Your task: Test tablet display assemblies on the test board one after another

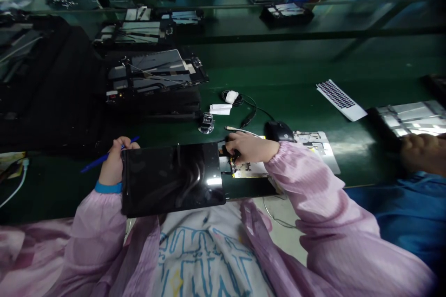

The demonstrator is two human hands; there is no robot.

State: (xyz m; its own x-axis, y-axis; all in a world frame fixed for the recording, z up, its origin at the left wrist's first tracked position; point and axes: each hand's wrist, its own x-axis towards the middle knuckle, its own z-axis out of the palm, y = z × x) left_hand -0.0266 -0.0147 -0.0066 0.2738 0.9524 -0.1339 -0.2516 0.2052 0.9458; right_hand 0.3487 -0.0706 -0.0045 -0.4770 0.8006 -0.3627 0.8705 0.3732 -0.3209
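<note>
A glossy black rectangular tablet panel [170,178] sits tilted at the near edge of the green workbench [296,88]. The left hand [113,164] grips its left side while clenching a slim blue pen [94,164], apparently to steady the panel without setting the pen down. Just beyond the panel's right edge, the right hand [249,147] pinches a small dark part, too hidden to identify, above a white printed sheet [251,169], near a black computer mouse [278,131].

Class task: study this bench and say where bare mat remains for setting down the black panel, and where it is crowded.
Green mat shows between the coiled cable and the white keypad sheet. It is crowded around the right hand, by the mouse and papers.
</note>
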